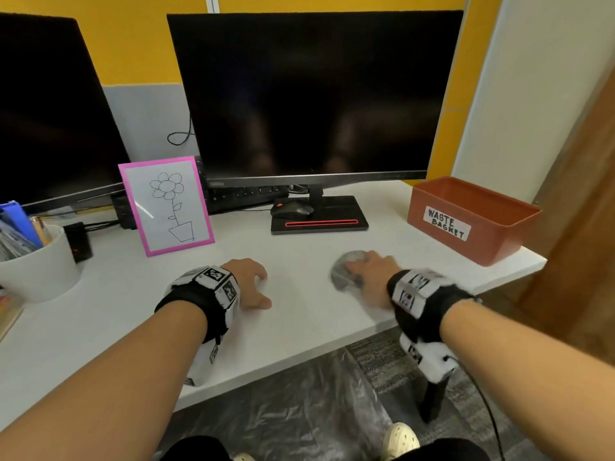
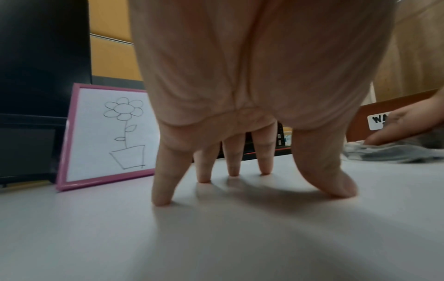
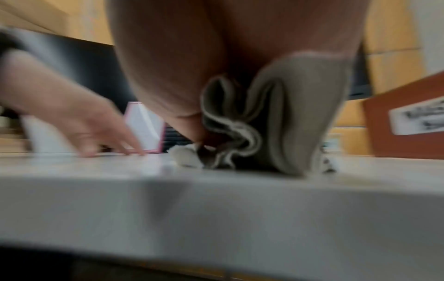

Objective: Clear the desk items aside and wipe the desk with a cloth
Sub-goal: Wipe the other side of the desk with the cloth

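The right hand [image 1: 372,271] is pressing a bunched grey cloth [image 1: 346,271] down onto the white surface [image 1: 299,314] near its front right edge — in the right wrist view the cloth is gathered up under the palm, so the grip is clamped on it. The left hand [image 1: 249,284] is holding nothing; its grip is apart, four fingers and thumb spread and standing on their tips on the surface, palm arched above. Both forearms are reaching forward, wrists low. Two dark monitors are standing at the back — the nearer monitor [image 1: 309,94] has one mouse [image 1: 291,208] on its base. One pink-framed whiteboard [image 1: 166,204] is leaning upright to the left, one white cup [image 1: 40,264] is sitting far left, and one brown waste basket [image 1: 472,221] is sitting right.
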`<state>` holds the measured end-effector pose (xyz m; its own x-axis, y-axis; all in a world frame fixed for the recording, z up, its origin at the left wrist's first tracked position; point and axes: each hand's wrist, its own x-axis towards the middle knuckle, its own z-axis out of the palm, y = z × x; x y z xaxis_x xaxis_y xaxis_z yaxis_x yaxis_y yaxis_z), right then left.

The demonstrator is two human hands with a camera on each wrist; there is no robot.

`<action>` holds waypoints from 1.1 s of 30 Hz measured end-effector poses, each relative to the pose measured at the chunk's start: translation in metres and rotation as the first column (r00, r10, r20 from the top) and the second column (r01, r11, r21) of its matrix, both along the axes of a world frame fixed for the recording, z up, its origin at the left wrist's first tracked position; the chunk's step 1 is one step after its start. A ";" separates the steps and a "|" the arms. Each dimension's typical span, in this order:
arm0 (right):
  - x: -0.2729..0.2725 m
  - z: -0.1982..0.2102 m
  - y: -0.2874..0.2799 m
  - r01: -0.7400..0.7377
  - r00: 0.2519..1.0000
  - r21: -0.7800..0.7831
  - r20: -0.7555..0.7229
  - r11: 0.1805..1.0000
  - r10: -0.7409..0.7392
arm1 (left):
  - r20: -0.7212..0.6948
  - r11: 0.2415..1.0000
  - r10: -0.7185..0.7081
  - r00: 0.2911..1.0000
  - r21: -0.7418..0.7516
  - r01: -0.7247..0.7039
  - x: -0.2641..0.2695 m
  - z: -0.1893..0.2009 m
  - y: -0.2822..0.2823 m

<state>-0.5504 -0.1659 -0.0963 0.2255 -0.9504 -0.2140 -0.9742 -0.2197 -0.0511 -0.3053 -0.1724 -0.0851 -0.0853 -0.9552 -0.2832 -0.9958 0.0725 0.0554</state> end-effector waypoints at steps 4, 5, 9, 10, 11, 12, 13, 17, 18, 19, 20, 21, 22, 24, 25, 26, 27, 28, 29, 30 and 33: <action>0.043 -0.018 0.041 -0.285 0.955 0.014 0.086 0.959 0.283 | 0.010 1.000 -0.003 1.000 0.028 0.003 0.014 -0.001 0.002; 0.045 -0.016 0.049 -0.340 0.937 0.031 0.100 0.940 0.336 | 0.014 0.999 -0.008 1.000 0.032 0.008 0.015 -0.001 0.001; 0.011 0.003 0.018 -0.155 0.968 0.010 0.200 0.988 0.150 | 0.064 0.998 -0.036 0.997 0.055 0.033 0.014 -0.002 0.000; 0.000 0.006 0.005 -0.052 0.988 -0.017 0.142 0.999 0.053 | 0.071 0.998 -0.044 0.997 0.057 0.040 0.014 -0.002 -0.001; -0.007 0.005 -0.005 0.025 0.997 -0.032 0.069 0.999 -0.023 | 0.074 0.997 -0.049 0.996 0.060 0.045 0.015 -0.002 -0.001; -0.006 0.002 -0.006 0.050 0.998 -0.039 0.026 0.998 -0.049 | 0.075 0.997 -0.056 0.996 0.063 0.051 0.015 -0.001 -0.002; 0.001 -0.005 -0.001 0.036 0.999 -0.049 0.021 0.998 -0.035 | 0.072 0.996 -0.060 0.996 0.068 0.055 0.015 -0.001 -0.003; 0.052 -0.030 0.047 -0.230 0.964 -0.060 0.127 0.971 0.236 | 0.052 0.996 -0.067 0.996 0.059 0.063 0.019 -0.001 -0.004; 0.059 -0.028 0.059 -0.319 0.941 -0.057 0.099 0.946 0.324 | 0.038 0.997 -0.064 0.997 0.054 0.061 0.021 -0.002 -0.003; 0.059 -0.024 0.066 -0.400 0.912 -0.037 0.085 0.916 0.401 | 0.028 0.997 -0.061 0.998 0.052 0.060 0.024 -0.003 -0.001; 0.054 -0.016 0.068 -0.441 0.893 0.006 0.104 0.897 0.438 | 0.021 0.997 -0.059 0.998 0.052 0.058 0.027 -0.004 0.001; 0.044 -0.008 0.062 -0.436 0.892 0.042 0.153 0.899 0.426 | 0.012 0.997 -0.058 0.998 0.052 0.057 0.028 -0.006 0.003; 0.033 -0.001 0.053 -0.382 0.908 0.060 0.210 0.922 0.362 | 0.002 0.997 -0.060 0.998 0.049 0.060 0.029 -0.007 0.005; 0.008 0.008 0.025 -0.187 0.961 -0.017 0.203 0.982 0.186 | -0.015 0.997 -0.061 0.998 0.045 0.062 0.029 -0.010 0.010; 0.001 0.006 0.012 -0.090 0.989 -0.071 0.111 0.993 0.097 | -0.018 0.997 -0.059 0.998 0.042 0.060 0.028 -0.011 0.012; -0.001 0.003 0.005 -0.013 1.000 -0.089 0.009 0.996 0.014 | -0.022 0.998 -0.057 0.998 0.037 0.058 0.029 -0.012 0.013; 0.003 -0.003 0.005 0.008 0.999 -0.089 -0.052 0.996 -0.013 | -0.026 0.998 -0.056 0.998 0.035 0.057 0.028 -0.013 0.013; 0.012 -0.010 0.009 -0.006 0.998 -0.078 -0.066 0.997 0.001 | -0.028 0.998 -0.056 0.998 0.036 0.057 0.029 -0.012 0.012; 0.025 -0.015 0.020 -0.064 0.997 -0.082 -0.038 0.995 0.061 | -0.026 0.997 -0.057 0.998 0.042 0.058 0.029 -0.012 0.011; 0.039 -0.018 0.033 -0.152 0.988 -0.070 0.007 0.986 0.153 | -0.021 0.997 -0.059 0.998 0.054 0.060 0.030 -0.010 0.010; 0.063 -0.018 0.077 -0.436 0.890 -0.008 0.139 0.900 0.433 | -0.010 0.994 -0.074 0.997 0.083 0.074 0.032 -0.004 0.007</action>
